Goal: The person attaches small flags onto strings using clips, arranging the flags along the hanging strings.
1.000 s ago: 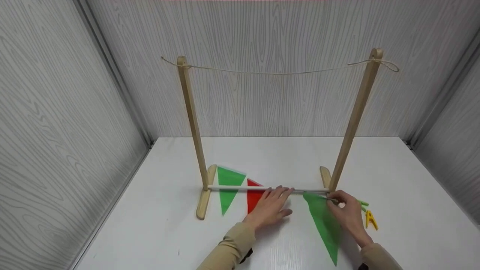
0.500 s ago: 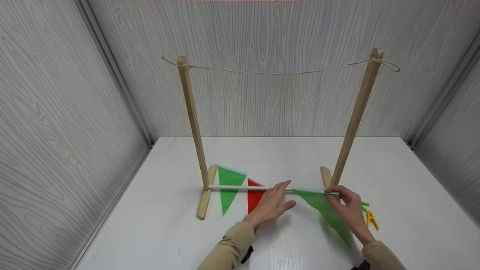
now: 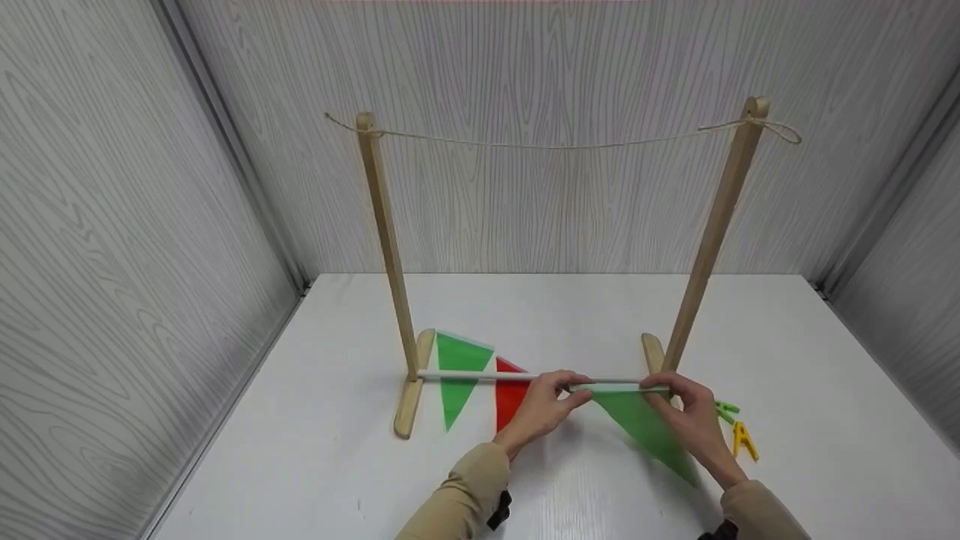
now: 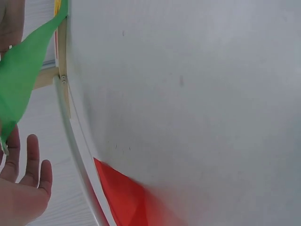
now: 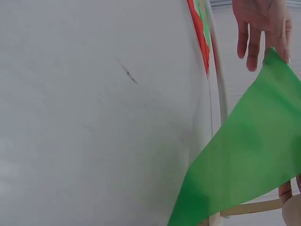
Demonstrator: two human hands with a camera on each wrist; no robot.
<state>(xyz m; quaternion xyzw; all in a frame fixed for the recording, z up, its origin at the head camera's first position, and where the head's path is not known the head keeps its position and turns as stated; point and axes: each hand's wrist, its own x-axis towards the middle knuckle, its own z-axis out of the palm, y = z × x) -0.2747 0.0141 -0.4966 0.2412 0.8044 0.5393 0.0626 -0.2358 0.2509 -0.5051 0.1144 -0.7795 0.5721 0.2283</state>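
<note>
Between my two hands a green pennant (image 3: 646, 424) is stretched by its pale top edge, its tip hanging down toward the right. My left hand (image 3: 541, 409) pinches the left corner between thumb and fingers; the left wrist view shows that corner of the green pennant (image 4: 21, 77) at the fingertips. At the right corner my right hand (image 3: 691, 420) pinches the edge with thumb and fingers. A red pennant (image 3: 511, 394) lies on the table, partly covered by my left hand. Another green pennant (image 3: 457, 360) lies farther left, crossed by the white rod (image 3: 450, 374).
Two wooden posts (image 3: 386, 247) on feet are joined low by the rod, and a sagging string (image 3: 555, 146) is tied across their tops. Right of my right hand lie a yellow clothespin (image 3: 743, 440) and green clothespins (image 3: 725, 410). Grey wood-grain panels (image 3: 525, 210) enclose the table.
The green pennant's top edge has swung level and its tip has shifted right. My left hand has gone from lying flat over the rod to pinching the pennant's left corner.
</note>
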